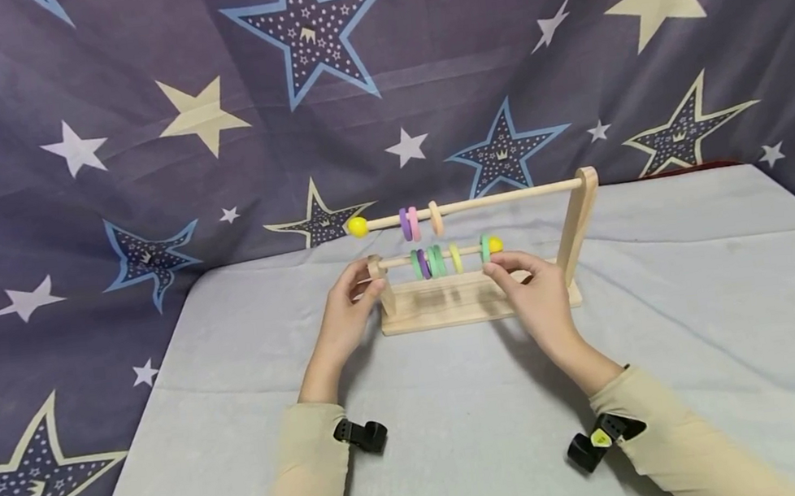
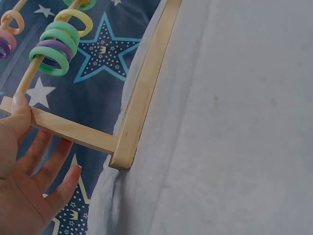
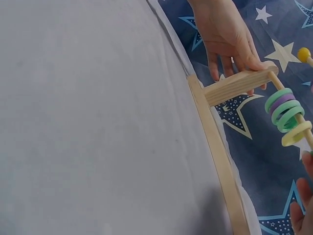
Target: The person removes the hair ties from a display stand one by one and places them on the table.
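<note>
A wooden stand [image 1: 441, 308] carries two rods with coloured rings. My left hand [image 1: 346, 315] grips the top of its short post [image 2: 73, 129], thumb on the near side. At the free end of the lower rod, my right hand [image 1: 543, 301] pinches a green ring [image 1: 484, 249] beside the yellow end ball [image 1: 496, 245]. Further left on that rod hang a yellow ring [image 1: 455, 258], more green rings [image 1: 437, 261] and a purple ring [image 1: 423, 264]. In the right wrist view, only some fingertips [image 3: 303, 191] of my right hand show, at the edge.
Above, the upper rod [image 1: 509, 197] runs from the tall post [image 1: 579, 223] to another yellow ball [image 1: 357, 226]. It bears purple, pink [image 1: 413, 223] and peach rings [image 1: 436, 218]. The stand rests on a pale cloth [image 1: 447, 422], before a star-patterned curtain [image 1: 370, 136].
</note>
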### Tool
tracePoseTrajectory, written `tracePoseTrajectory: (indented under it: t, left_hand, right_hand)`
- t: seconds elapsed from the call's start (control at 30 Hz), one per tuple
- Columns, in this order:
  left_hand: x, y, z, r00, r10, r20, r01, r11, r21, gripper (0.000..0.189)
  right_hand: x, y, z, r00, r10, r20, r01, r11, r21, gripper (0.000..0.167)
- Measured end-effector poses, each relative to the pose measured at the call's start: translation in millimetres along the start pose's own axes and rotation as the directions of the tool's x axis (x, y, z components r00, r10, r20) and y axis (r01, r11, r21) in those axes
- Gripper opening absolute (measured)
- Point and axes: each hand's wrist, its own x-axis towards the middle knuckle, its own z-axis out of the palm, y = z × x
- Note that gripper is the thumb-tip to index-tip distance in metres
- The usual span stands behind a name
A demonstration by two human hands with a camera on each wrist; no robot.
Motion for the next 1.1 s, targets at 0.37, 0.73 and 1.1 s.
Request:
tracePoseTrajectory:
  t: [0.37, 0.73, 1.1]
  left_hand:
    - [-0.6, 1.6, 0.6, 1.0, 0.01, -0.007, -0.01, 1.0, -0.004, 0.041]
    - [-7.9, 25.1, 0.1, 0.999, -0.051, 0.02, 0.05, 0.998, 0.033, 0.04]
    - [-14.7, 43.9, -1.1, 0.998, -0.051, 0.03, 0.05, 0.998, 0.046, 0.039]
  right_hand:
    - [0.8, 3, -10, 1.0, -0.003, 0.006, 0.003, 1.0, -0.016, 0.019]
    - [3.2, 1, -17, 1.0, -0.02, 0.023, 0.021, 0.999, -0.046, 0.015]
    - [9.5, 4, -24, 0.999, -0.033, 0.035, 0.036, 0.997, -0.07, 0.015]
